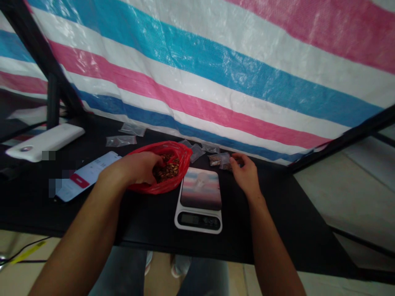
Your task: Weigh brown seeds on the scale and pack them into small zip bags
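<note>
On the black surface [145,236] sits a white digital scale [199,205] with a smooth glossy platform. Just left of it, the left hand [132,168] reaches into a crinkled red plastic bag [182,158] among glossy brown seeds [168,169]; its fingers are hidden, so whether that grip is clenched can't be told. The right hand [245,174] stays released, fingertips just beside a small clear plastic bag [220,161] of brown bits. Farther left lie a smartphone [86,176] and a white power bank [46,142], below a woven striped tarp [197,74].
</note>
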The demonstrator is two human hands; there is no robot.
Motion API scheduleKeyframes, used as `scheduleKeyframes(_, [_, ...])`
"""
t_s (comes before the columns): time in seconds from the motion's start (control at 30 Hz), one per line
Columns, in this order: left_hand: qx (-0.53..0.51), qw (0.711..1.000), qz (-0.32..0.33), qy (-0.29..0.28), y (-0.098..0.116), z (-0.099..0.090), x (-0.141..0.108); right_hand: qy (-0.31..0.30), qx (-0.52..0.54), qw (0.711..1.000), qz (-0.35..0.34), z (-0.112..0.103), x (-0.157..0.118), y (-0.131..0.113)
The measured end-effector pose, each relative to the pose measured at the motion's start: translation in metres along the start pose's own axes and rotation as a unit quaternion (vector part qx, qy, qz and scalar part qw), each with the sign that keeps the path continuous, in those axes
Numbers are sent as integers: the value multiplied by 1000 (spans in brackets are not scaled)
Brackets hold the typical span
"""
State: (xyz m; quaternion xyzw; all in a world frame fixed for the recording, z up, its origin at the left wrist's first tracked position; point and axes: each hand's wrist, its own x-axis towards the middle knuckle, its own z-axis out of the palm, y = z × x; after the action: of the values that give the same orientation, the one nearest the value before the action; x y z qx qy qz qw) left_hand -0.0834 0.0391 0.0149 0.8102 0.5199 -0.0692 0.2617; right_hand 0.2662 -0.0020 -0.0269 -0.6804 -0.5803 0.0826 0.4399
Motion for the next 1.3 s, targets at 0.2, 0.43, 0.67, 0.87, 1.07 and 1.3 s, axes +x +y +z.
scheduleKeyframes(0.2, [35,999,9,25,6,1,2,-19,-13,1000,4,-1,-1,-5])
scheduleKeyframes(0.43, [62,990,85,93,-2,-3,10,-19,-10,1000,4,0,-2,-6])
scheduleKeyframes(0.67, [47,990,86,102,2,-4,13,-29,-11,999,-13,0,-3,-7])
scheduleKeyframes(0.87, [9,988,110,108,9,-4,15,-44,-13,999,-22,0,-5,-11])
scheduleKeyframes(1.07, [17,991,96,88,8,-2,18,-50,-2,998,-36,1,-6,-13])
scheduleKeyframes(1.3, [-38,954,230,190,12,0,20,-62,-5,997,-46,2,-8,-15])
